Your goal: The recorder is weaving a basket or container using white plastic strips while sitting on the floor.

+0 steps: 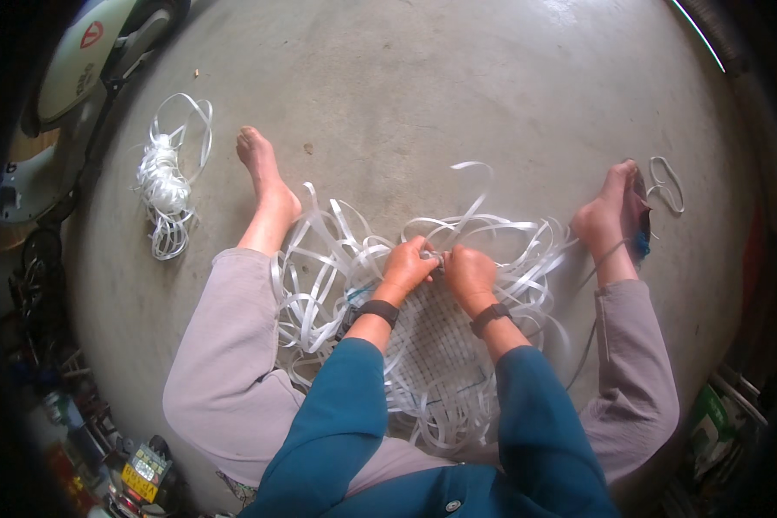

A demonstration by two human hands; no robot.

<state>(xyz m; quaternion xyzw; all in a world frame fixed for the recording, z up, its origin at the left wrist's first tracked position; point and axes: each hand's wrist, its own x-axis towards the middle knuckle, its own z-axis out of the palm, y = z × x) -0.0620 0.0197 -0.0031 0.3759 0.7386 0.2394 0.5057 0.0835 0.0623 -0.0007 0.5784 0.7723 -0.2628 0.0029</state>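
Between my legs lies a woven panel (436, 332) of white flat plastic straps, with a few dark lines in its weave. Long loose strap ends (315, 281) curl out around it on all sides. At the panel's far edge my left hand (407, 266) is closed, thumb and fingers pinching a white strap. Close beside it, my right hand (470, 274) is curled into a grip at the same edge. The short bit of strap between both hands is small, and my fingers hide most of it.
A tangled bundle of white strap (162, 177) rests on the concrete floor (388, 95) beyond my left foot. Past my right foot is a thin pale loop (667, 186). A scooter (82, 65) stands at the far left. Assorted clutter (142, 470) lines the lower left; a green package (712, 427) lies right.
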